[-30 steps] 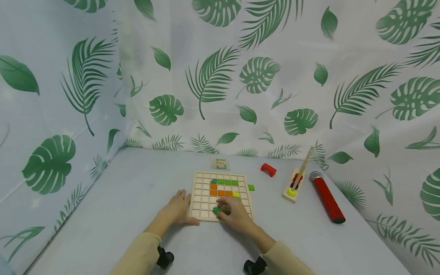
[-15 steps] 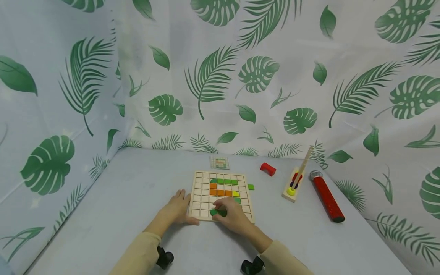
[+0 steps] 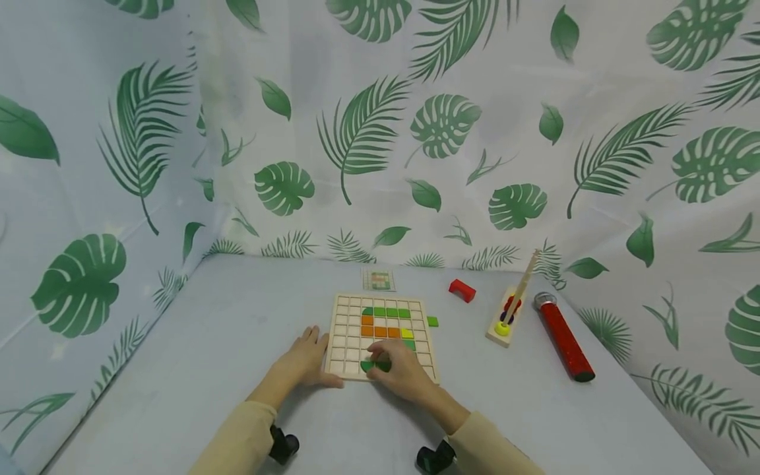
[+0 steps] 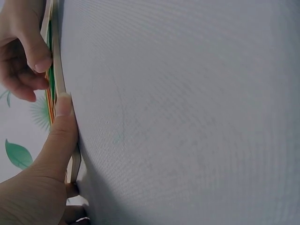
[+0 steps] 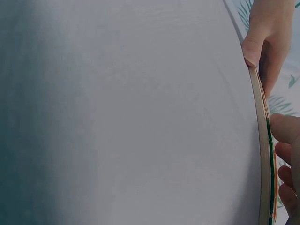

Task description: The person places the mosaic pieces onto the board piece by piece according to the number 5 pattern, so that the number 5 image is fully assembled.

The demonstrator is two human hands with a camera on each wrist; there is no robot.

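A square wooden grid board (image 3: pixel 344 336) lies on the table, with green, orange and yellow tiles in some cells. My left hand (image 3: pixel 305 359) rests at its near left corner, fingers fairly straight along the left side and thumb against the front edge. In the left wrist view that thumb (image 4: pixel 61 131) lies on the board's rim. My right hand (image 3: pixel 404 373) is over the near part of the board, with thumb and curled fingers about a dark green tile (image 3: pixel 367 365). More green shows under the fingers, partly hidden. The right thumb (image 5: pixel 283 126) touches the green in the right wrist view.
Behind the board lies a pattern card (image 3: pixel 379 280). A loose green tile (image 3: pixel 433 321) lies beside its right edge. Farther right are a red arched block (image 3: pixel 462 290), a wooden stand with coloured beads (image 3: pixel 505 323) and a red tube (image 3: pixel 564 340). Leaf-printed cloth walls surround the table.
The right hand has shifted slightly left and lower with the green tile, which was tilted between the fingers and is now flatter on the near row. The left hand stays put.
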